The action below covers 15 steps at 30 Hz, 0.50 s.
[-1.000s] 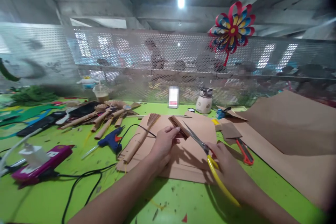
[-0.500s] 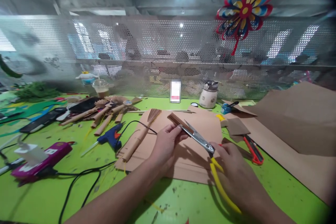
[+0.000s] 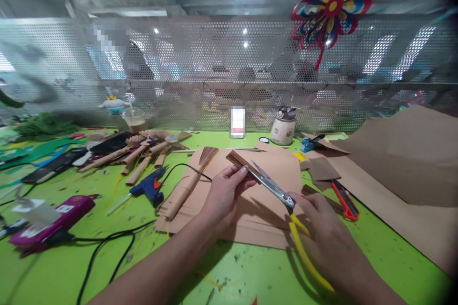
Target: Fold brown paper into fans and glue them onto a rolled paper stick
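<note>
My left hand [image 3: 227,190] pinches a folded strip of brown paper [image 3: 239,158], whose far end shows thin layered pleats. In my right hand [image 3: 324,221] are scissors [image 3: 274,186] with silver blades and yellow handles. Their blades are parted and lie along the paper strip, close to my left fingertips. Beneath both hands is a flat sheet of brown cardboard [image 3: 279,164]. On its left side rests a rolled brown paper tube [image 3: 182,195] with a fanned, pleated piece [image 3: 208,155] at its top end.
Left of the cardboard lie a blue glue gun [image 3: 148,188], a purple power strip [image 3: 53,224] and several paper rolls [image 3: 143,159]. To the right are a red utility knife [image 3: 345,200] and large brown paper [image 3: 386,162]. A bottle [image 3: 283,126] and phone [image 3: 238,122] stand behind.
The view has shifted slightly. Both hands keep nearly the same pose, with the scissors still parted along the paper strip.
</note>
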### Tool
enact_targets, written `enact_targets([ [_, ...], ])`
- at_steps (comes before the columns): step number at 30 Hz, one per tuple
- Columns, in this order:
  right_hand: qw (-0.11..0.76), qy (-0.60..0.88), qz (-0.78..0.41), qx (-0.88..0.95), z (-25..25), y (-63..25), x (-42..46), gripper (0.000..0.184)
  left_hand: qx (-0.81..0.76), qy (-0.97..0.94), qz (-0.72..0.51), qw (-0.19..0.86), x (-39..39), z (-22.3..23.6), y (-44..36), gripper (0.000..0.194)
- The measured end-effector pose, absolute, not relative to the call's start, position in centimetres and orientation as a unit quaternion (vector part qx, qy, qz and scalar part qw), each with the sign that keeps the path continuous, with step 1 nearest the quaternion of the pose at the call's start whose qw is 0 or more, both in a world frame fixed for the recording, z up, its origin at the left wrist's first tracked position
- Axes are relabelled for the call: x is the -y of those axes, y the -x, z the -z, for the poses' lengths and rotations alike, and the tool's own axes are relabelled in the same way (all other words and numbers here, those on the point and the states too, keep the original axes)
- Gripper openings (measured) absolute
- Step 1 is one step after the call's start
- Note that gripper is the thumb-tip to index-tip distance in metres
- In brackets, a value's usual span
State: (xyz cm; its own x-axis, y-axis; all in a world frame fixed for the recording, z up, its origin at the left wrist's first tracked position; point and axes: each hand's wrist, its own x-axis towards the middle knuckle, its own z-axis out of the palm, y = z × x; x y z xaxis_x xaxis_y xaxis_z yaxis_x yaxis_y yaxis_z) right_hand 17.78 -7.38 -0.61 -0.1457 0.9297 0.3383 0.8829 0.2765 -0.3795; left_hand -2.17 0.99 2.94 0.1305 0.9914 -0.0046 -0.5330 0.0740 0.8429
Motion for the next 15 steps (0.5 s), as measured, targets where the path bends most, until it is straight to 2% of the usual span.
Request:
enact_targets([
  [15, 0.269, 0.591, -0.05, 0.759, 0.38, -17.95, 7.38, 0.061, -0.312, -0.374, -0.568, 0.663, -1.11, -3.22, 2.61, 0.011],
])
